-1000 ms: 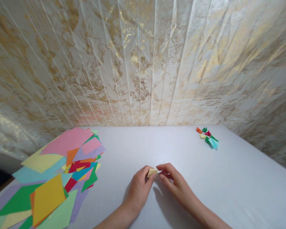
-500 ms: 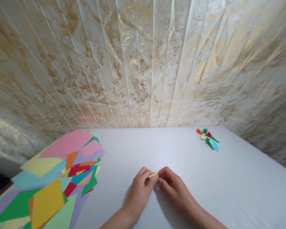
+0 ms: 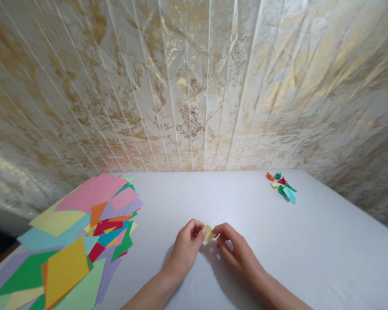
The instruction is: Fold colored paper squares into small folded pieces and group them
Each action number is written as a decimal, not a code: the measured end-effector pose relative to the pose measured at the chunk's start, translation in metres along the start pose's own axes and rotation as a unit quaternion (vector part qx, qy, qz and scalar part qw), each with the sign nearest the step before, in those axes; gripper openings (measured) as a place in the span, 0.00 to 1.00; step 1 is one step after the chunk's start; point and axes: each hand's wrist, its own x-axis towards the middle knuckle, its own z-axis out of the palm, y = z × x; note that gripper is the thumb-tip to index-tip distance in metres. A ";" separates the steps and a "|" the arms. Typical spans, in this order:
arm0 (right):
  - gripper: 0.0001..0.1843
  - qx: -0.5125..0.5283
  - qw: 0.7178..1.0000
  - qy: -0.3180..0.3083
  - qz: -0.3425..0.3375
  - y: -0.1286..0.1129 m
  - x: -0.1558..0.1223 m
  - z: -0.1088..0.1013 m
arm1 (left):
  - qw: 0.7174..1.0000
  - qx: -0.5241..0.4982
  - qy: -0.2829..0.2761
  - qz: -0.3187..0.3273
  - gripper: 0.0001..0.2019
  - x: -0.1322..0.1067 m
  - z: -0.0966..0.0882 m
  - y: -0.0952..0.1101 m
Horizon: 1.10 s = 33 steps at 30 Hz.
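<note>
A small piece of yellow paper [image 3: 209,234] is held up just above the white table, between my two hands. My left hand [image 3: 188,244] pinches its left edge between thumb and index finger. On the other side, the index fingertip of my right hand [image 3: 234,247] touches the paper's right edge. The right thumb sits lower, apart from that index finger, so this hand is not closed on the paper. Whether the paper has a fold in it is too small to make out.
Many coloured paper sheets and scraps, among them a yellow-orange sheet [image 3: 66,271] and a pink sheet [image 3: 92,191], spread over the table's left side. Small folded paper pieces [image 3: 282,189] lie at the back right. A gold-patterned curtain [image 3: 194,86] hangs behind the white table [image 3: 326,254].
The yellow paper has been turned and now shows more of its face. Both hands have risen slightly, and the right thumb has come away from the paper.
</note>
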 end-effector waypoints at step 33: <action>0.11 0.133 0.986 0.028 0.093 0.006 0.009 0.007 | 0.998 -0.024 -0.058 -0.011 0.09 -0.007 0.007 0.004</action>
